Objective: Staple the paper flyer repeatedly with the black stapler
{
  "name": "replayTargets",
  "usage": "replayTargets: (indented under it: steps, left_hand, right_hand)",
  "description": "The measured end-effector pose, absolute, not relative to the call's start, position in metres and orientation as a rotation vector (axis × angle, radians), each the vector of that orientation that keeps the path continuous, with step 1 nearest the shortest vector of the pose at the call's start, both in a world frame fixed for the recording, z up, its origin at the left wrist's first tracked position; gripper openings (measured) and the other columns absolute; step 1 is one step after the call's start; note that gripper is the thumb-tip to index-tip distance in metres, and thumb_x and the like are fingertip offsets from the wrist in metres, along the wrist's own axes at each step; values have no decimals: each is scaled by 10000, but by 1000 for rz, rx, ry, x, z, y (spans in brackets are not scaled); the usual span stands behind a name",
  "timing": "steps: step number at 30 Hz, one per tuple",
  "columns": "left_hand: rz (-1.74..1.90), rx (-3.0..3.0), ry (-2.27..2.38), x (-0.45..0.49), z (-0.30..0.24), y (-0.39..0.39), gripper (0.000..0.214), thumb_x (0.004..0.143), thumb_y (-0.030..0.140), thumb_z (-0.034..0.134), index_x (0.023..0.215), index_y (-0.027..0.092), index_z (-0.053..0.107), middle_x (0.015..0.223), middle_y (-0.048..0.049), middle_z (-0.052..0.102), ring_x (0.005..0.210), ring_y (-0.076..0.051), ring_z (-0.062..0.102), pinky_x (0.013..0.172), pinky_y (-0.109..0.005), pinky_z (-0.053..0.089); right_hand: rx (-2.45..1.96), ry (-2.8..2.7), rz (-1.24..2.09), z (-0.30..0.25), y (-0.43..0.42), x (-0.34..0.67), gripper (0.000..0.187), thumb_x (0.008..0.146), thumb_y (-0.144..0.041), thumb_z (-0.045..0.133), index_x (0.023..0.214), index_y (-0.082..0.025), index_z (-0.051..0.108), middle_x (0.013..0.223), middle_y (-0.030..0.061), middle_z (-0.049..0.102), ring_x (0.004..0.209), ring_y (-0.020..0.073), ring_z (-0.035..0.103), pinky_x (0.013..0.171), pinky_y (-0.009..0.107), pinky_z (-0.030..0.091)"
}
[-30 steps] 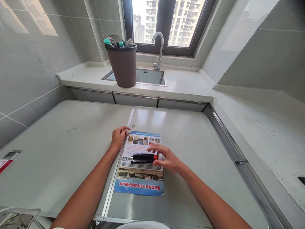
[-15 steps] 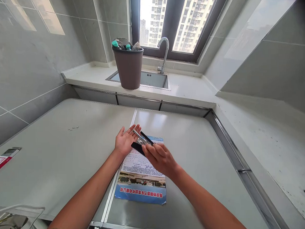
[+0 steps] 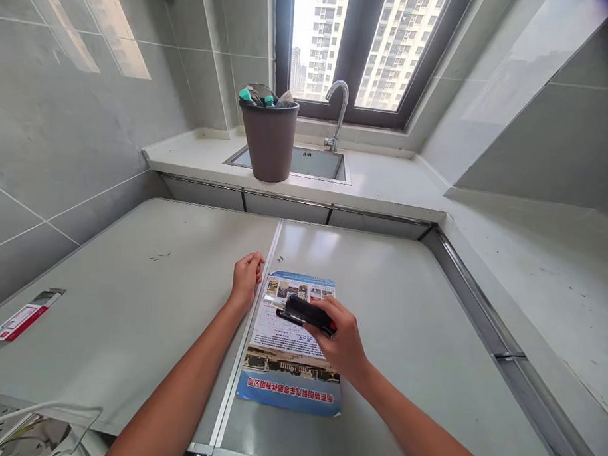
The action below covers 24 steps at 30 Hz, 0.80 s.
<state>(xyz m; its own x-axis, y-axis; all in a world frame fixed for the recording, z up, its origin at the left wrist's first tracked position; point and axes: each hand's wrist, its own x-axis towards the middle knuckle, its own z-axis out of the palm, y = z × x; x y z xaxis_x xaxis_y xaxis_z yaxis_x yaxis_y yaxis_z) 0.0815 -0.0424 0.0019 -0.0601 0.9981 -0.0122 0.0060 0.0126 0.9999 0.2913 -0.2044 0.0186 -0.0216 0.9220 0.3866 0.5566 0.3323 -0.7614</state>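
Note:
A black stapler (image 3: pixel 307 312) is in my right hand (image 3: pixel 343 333), held over the upper part of a printed flyer (image 3: pixel 288 396). Its metal inner rail shows at the left end, over the paper; whether it touches the paper I cannot tell. My left hand (image 3: pixel 247 280) is closed, beside the flyer's upper left corner, with the fingers curled in. What it holds, if anything, is hidden. Just past the flyer's top edge lie a few small staple pieces (image 3: pixel 280 258).
More small metal bits (image 3: pixel 160 256) lie on the grey table (image 3: pixel 137 307). A red and white packet (image 3: pixel 26 316) is at the left. Behind, a brown bin (image 3: pixel 271 139) with bottles stands by the sink (image 3: pixel 321 162) and faucet (image 3: pixel 337 114). A white cable (image 3: pixel 65 406) hangs lower left.
My left hand has gone from open, palm up, to closed. The stapler, earlier spread open beside that palm, has come lower and turned, its black top now showing.

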Motion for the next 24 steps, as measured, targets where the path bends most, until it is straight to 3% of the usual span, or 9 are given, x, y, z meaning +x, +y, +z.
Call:
replayTargets:
  steps: [3, 7, 9, 11, 16, 20, 22, 24]
  left_hand:
    - [1124, 1586, 1488, 82, 9, -36, 216, 858, 427, 704, 832, 227, 627, 536, 58, 456, 506, -145, 472, 549, -264, 349]
    - [609, 2142, 1735, 103, 14, -20, 310, 938, 451, 635, 1159, 234, 623, 842, -85, 715, 794, -291, 692, 719, -350, 453]
    - [401, 2191, 1759, 116, 12, -11, 295, 972, 406, 601, 1186, 203, 610, 997, -166, 741, 930, -339, 717, 801, -390, 475]
    - [348, 2176, 1774, 125, 9, -5, 210, 980, 323, 595, 1130, 179, 620, 1022, -194, 740, 987, -344, 718, 842, -398, 479]
    - [430, 2085, 1799, 120, 17, -8, 118, 1006, 276, 547, 1019, 172, 601, 913, -157, 731, 926, -296, 719, 810, -364, 491]
    - [631, 2002, 1737, 75, 39, -42, 238, 1060, 365, 417, 946, 209, 556, 861, -70, 704, 746, -191, 677, 704, -296, 494]
    - [727, 1911, 1709, 33, 48, -71, 334, 1076, 423, 314, 905, 222, 518, 776, -15, 657, 562, -133, 578, 566, -254, 456]
    - [1020, 1608, 1570, -18, 52, -104, 301, 1016, 487, 441, 870, 229, 490, 702, 31, 576, 462, -99, 452, 466, -229, 372]
  right_hand:
    - [-1275, -1755, 689, 0, -215, 290, 305, 809, -172, 750, 1083, -271, 660, 1006, 64, 662, 922, 266, 639, 757, 376, 535]
    - [-1240, -1804, 751, -19, -213, 287, 348, 780, -118, 740, 1086, -261, 660, 1044, 66, 654, 985, 273, 618, 839, 404, 525]
    - [-1235, -1816, 779, -22, -210, 287, 341, 777, -106, 739, 1074, -250, 655, 1044, 65, 649, 986, 267, 609, 860, 409, 518]
    - [-1229, -1827, 798, -22, -210, 288, 327, 795, -107, 730, 1081, -243, 648, 1054, 68, 645, 997, 266, 599, 878, 418, 512]
    - [-1210, -1870, 800, -18, -214, 292, 296, 876, -133, 662, 1152, -234, 629, 1100, 92, 639, 1044, 282, 581, 914, 451, 505]
    - [-1205, -1896, 792, -18, -213, 292, 244, 908, -168, 637, 1143, -231, 633, 1095, 90, 647, 1046, 277, 599, 904, 431, 521]
    - [-1208, -1910, 759, -20, -213, 292, 232, 911, -200, 645, 1141, -233, 638, 1101, 89, 654, 1045, 278, 612, 898, 424, 531]
    - [-1205, -1926, 724, -23, -212, 294, 232, 920, -240, 651, 1152, -239, 641, 1106, 87, 664, 1042, 279, 628, 890, 419, 541]
